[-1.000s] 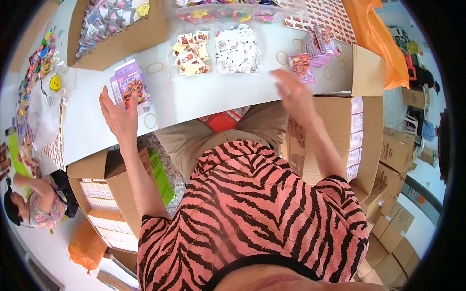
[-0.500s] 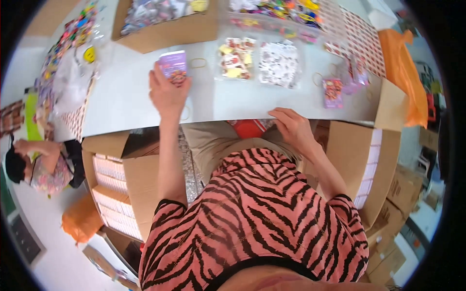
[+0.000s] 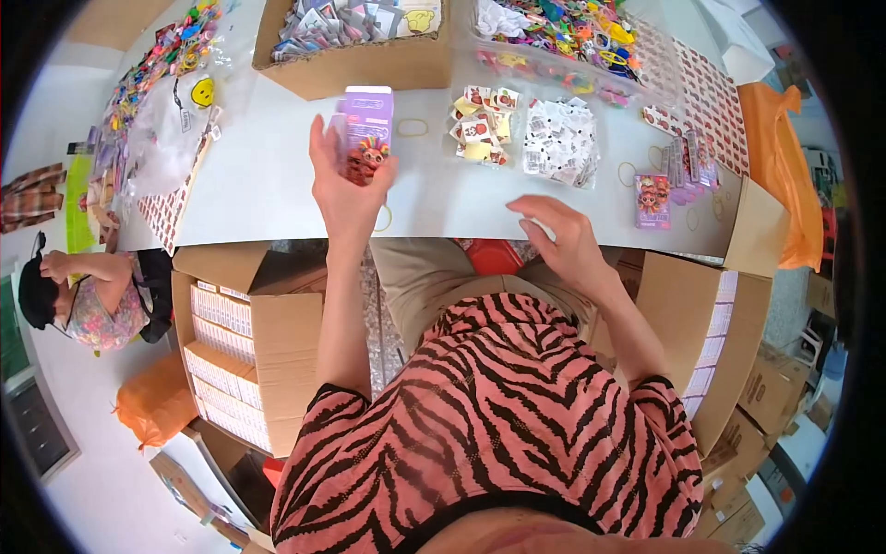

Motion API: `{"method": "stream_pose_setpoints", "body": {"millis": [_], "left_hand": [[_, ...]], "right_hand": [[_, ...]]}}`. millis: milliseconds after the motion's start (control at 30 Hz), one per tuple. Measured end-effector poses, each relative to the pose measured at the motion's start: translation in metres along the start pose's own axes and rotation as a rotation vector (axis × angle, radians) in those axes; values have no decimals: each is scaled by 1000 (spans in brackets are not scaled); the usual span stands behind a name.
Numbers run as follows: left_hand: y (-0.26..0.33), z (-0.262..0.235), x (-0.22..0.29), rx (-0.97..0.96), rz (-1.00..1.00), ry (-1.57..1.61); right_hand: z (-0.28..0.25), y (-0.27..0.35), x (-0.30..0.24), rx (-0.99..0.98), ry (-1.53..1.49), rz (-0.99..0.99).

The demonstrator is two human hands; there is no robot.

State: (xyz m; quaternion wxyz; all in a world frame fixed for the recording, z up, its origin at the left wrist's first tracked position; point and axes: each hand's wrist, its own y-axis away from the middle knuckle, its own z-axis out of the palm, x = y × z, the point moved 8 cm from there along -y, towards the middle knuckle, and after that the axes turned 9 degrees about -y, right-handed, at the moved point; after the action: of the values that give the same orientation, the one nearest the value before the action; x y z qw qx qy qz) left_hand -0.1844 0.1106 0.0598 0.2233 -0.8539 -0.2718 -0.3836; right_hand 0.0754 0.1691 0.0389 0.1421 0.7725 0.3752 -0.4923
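Observation:
A small purple carton (image 3: pixel 368 120) with a colourful doll-like figure on its front stands between the thumb and fingers of my left hand (image 3: pixel 349 198), over the left-middle of the white table. Its pale top end points away from me. Above the table's near edge, my right hand (image 3: pixel 565 242) hovers with thumb and fingers apart and nothing in them. Past that hand lie a clear bag of small white printed pieces (image 3: pixel 561 143) and another of character stickers (image 3: pixel 482 127). Beside the left hand is a rubber band (image 3: pixel 383 219).
Similar cartons (image 3: pixel 652 201) sit at the table's right. A cardboard box of small packets (image 3: pixel 355 66) and a clear bin of colourful trinkets (image 3: pixel 568 66) stand at the back. Open boxes of packed cartons (image 3: pixel 221 365) flank me. Another person (image 3: pixel 101 300) is at the far left.
The view has shifted, so the table sits lower and further right. The carton in my left hand now shows more of its front. My right hand's thumb and fingers have spread apart.

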Motion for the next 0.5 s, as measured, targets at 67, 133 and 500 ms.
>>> {"method": "stream_pose_setpoints", "body": {"millis": [67, 133, 500], "left_hand": [[8, 15, 6, -140, -67, 295], [21, 41, 24, -397, -94, 930], [91, 99, 52, -883, -346, 1646]], "right_hand": [[-8, -14, -5, 28, -88, 7], [-16, -31, -13, 28, -364, 64], [-29, -61, -45, -77, -633, -138]]}}
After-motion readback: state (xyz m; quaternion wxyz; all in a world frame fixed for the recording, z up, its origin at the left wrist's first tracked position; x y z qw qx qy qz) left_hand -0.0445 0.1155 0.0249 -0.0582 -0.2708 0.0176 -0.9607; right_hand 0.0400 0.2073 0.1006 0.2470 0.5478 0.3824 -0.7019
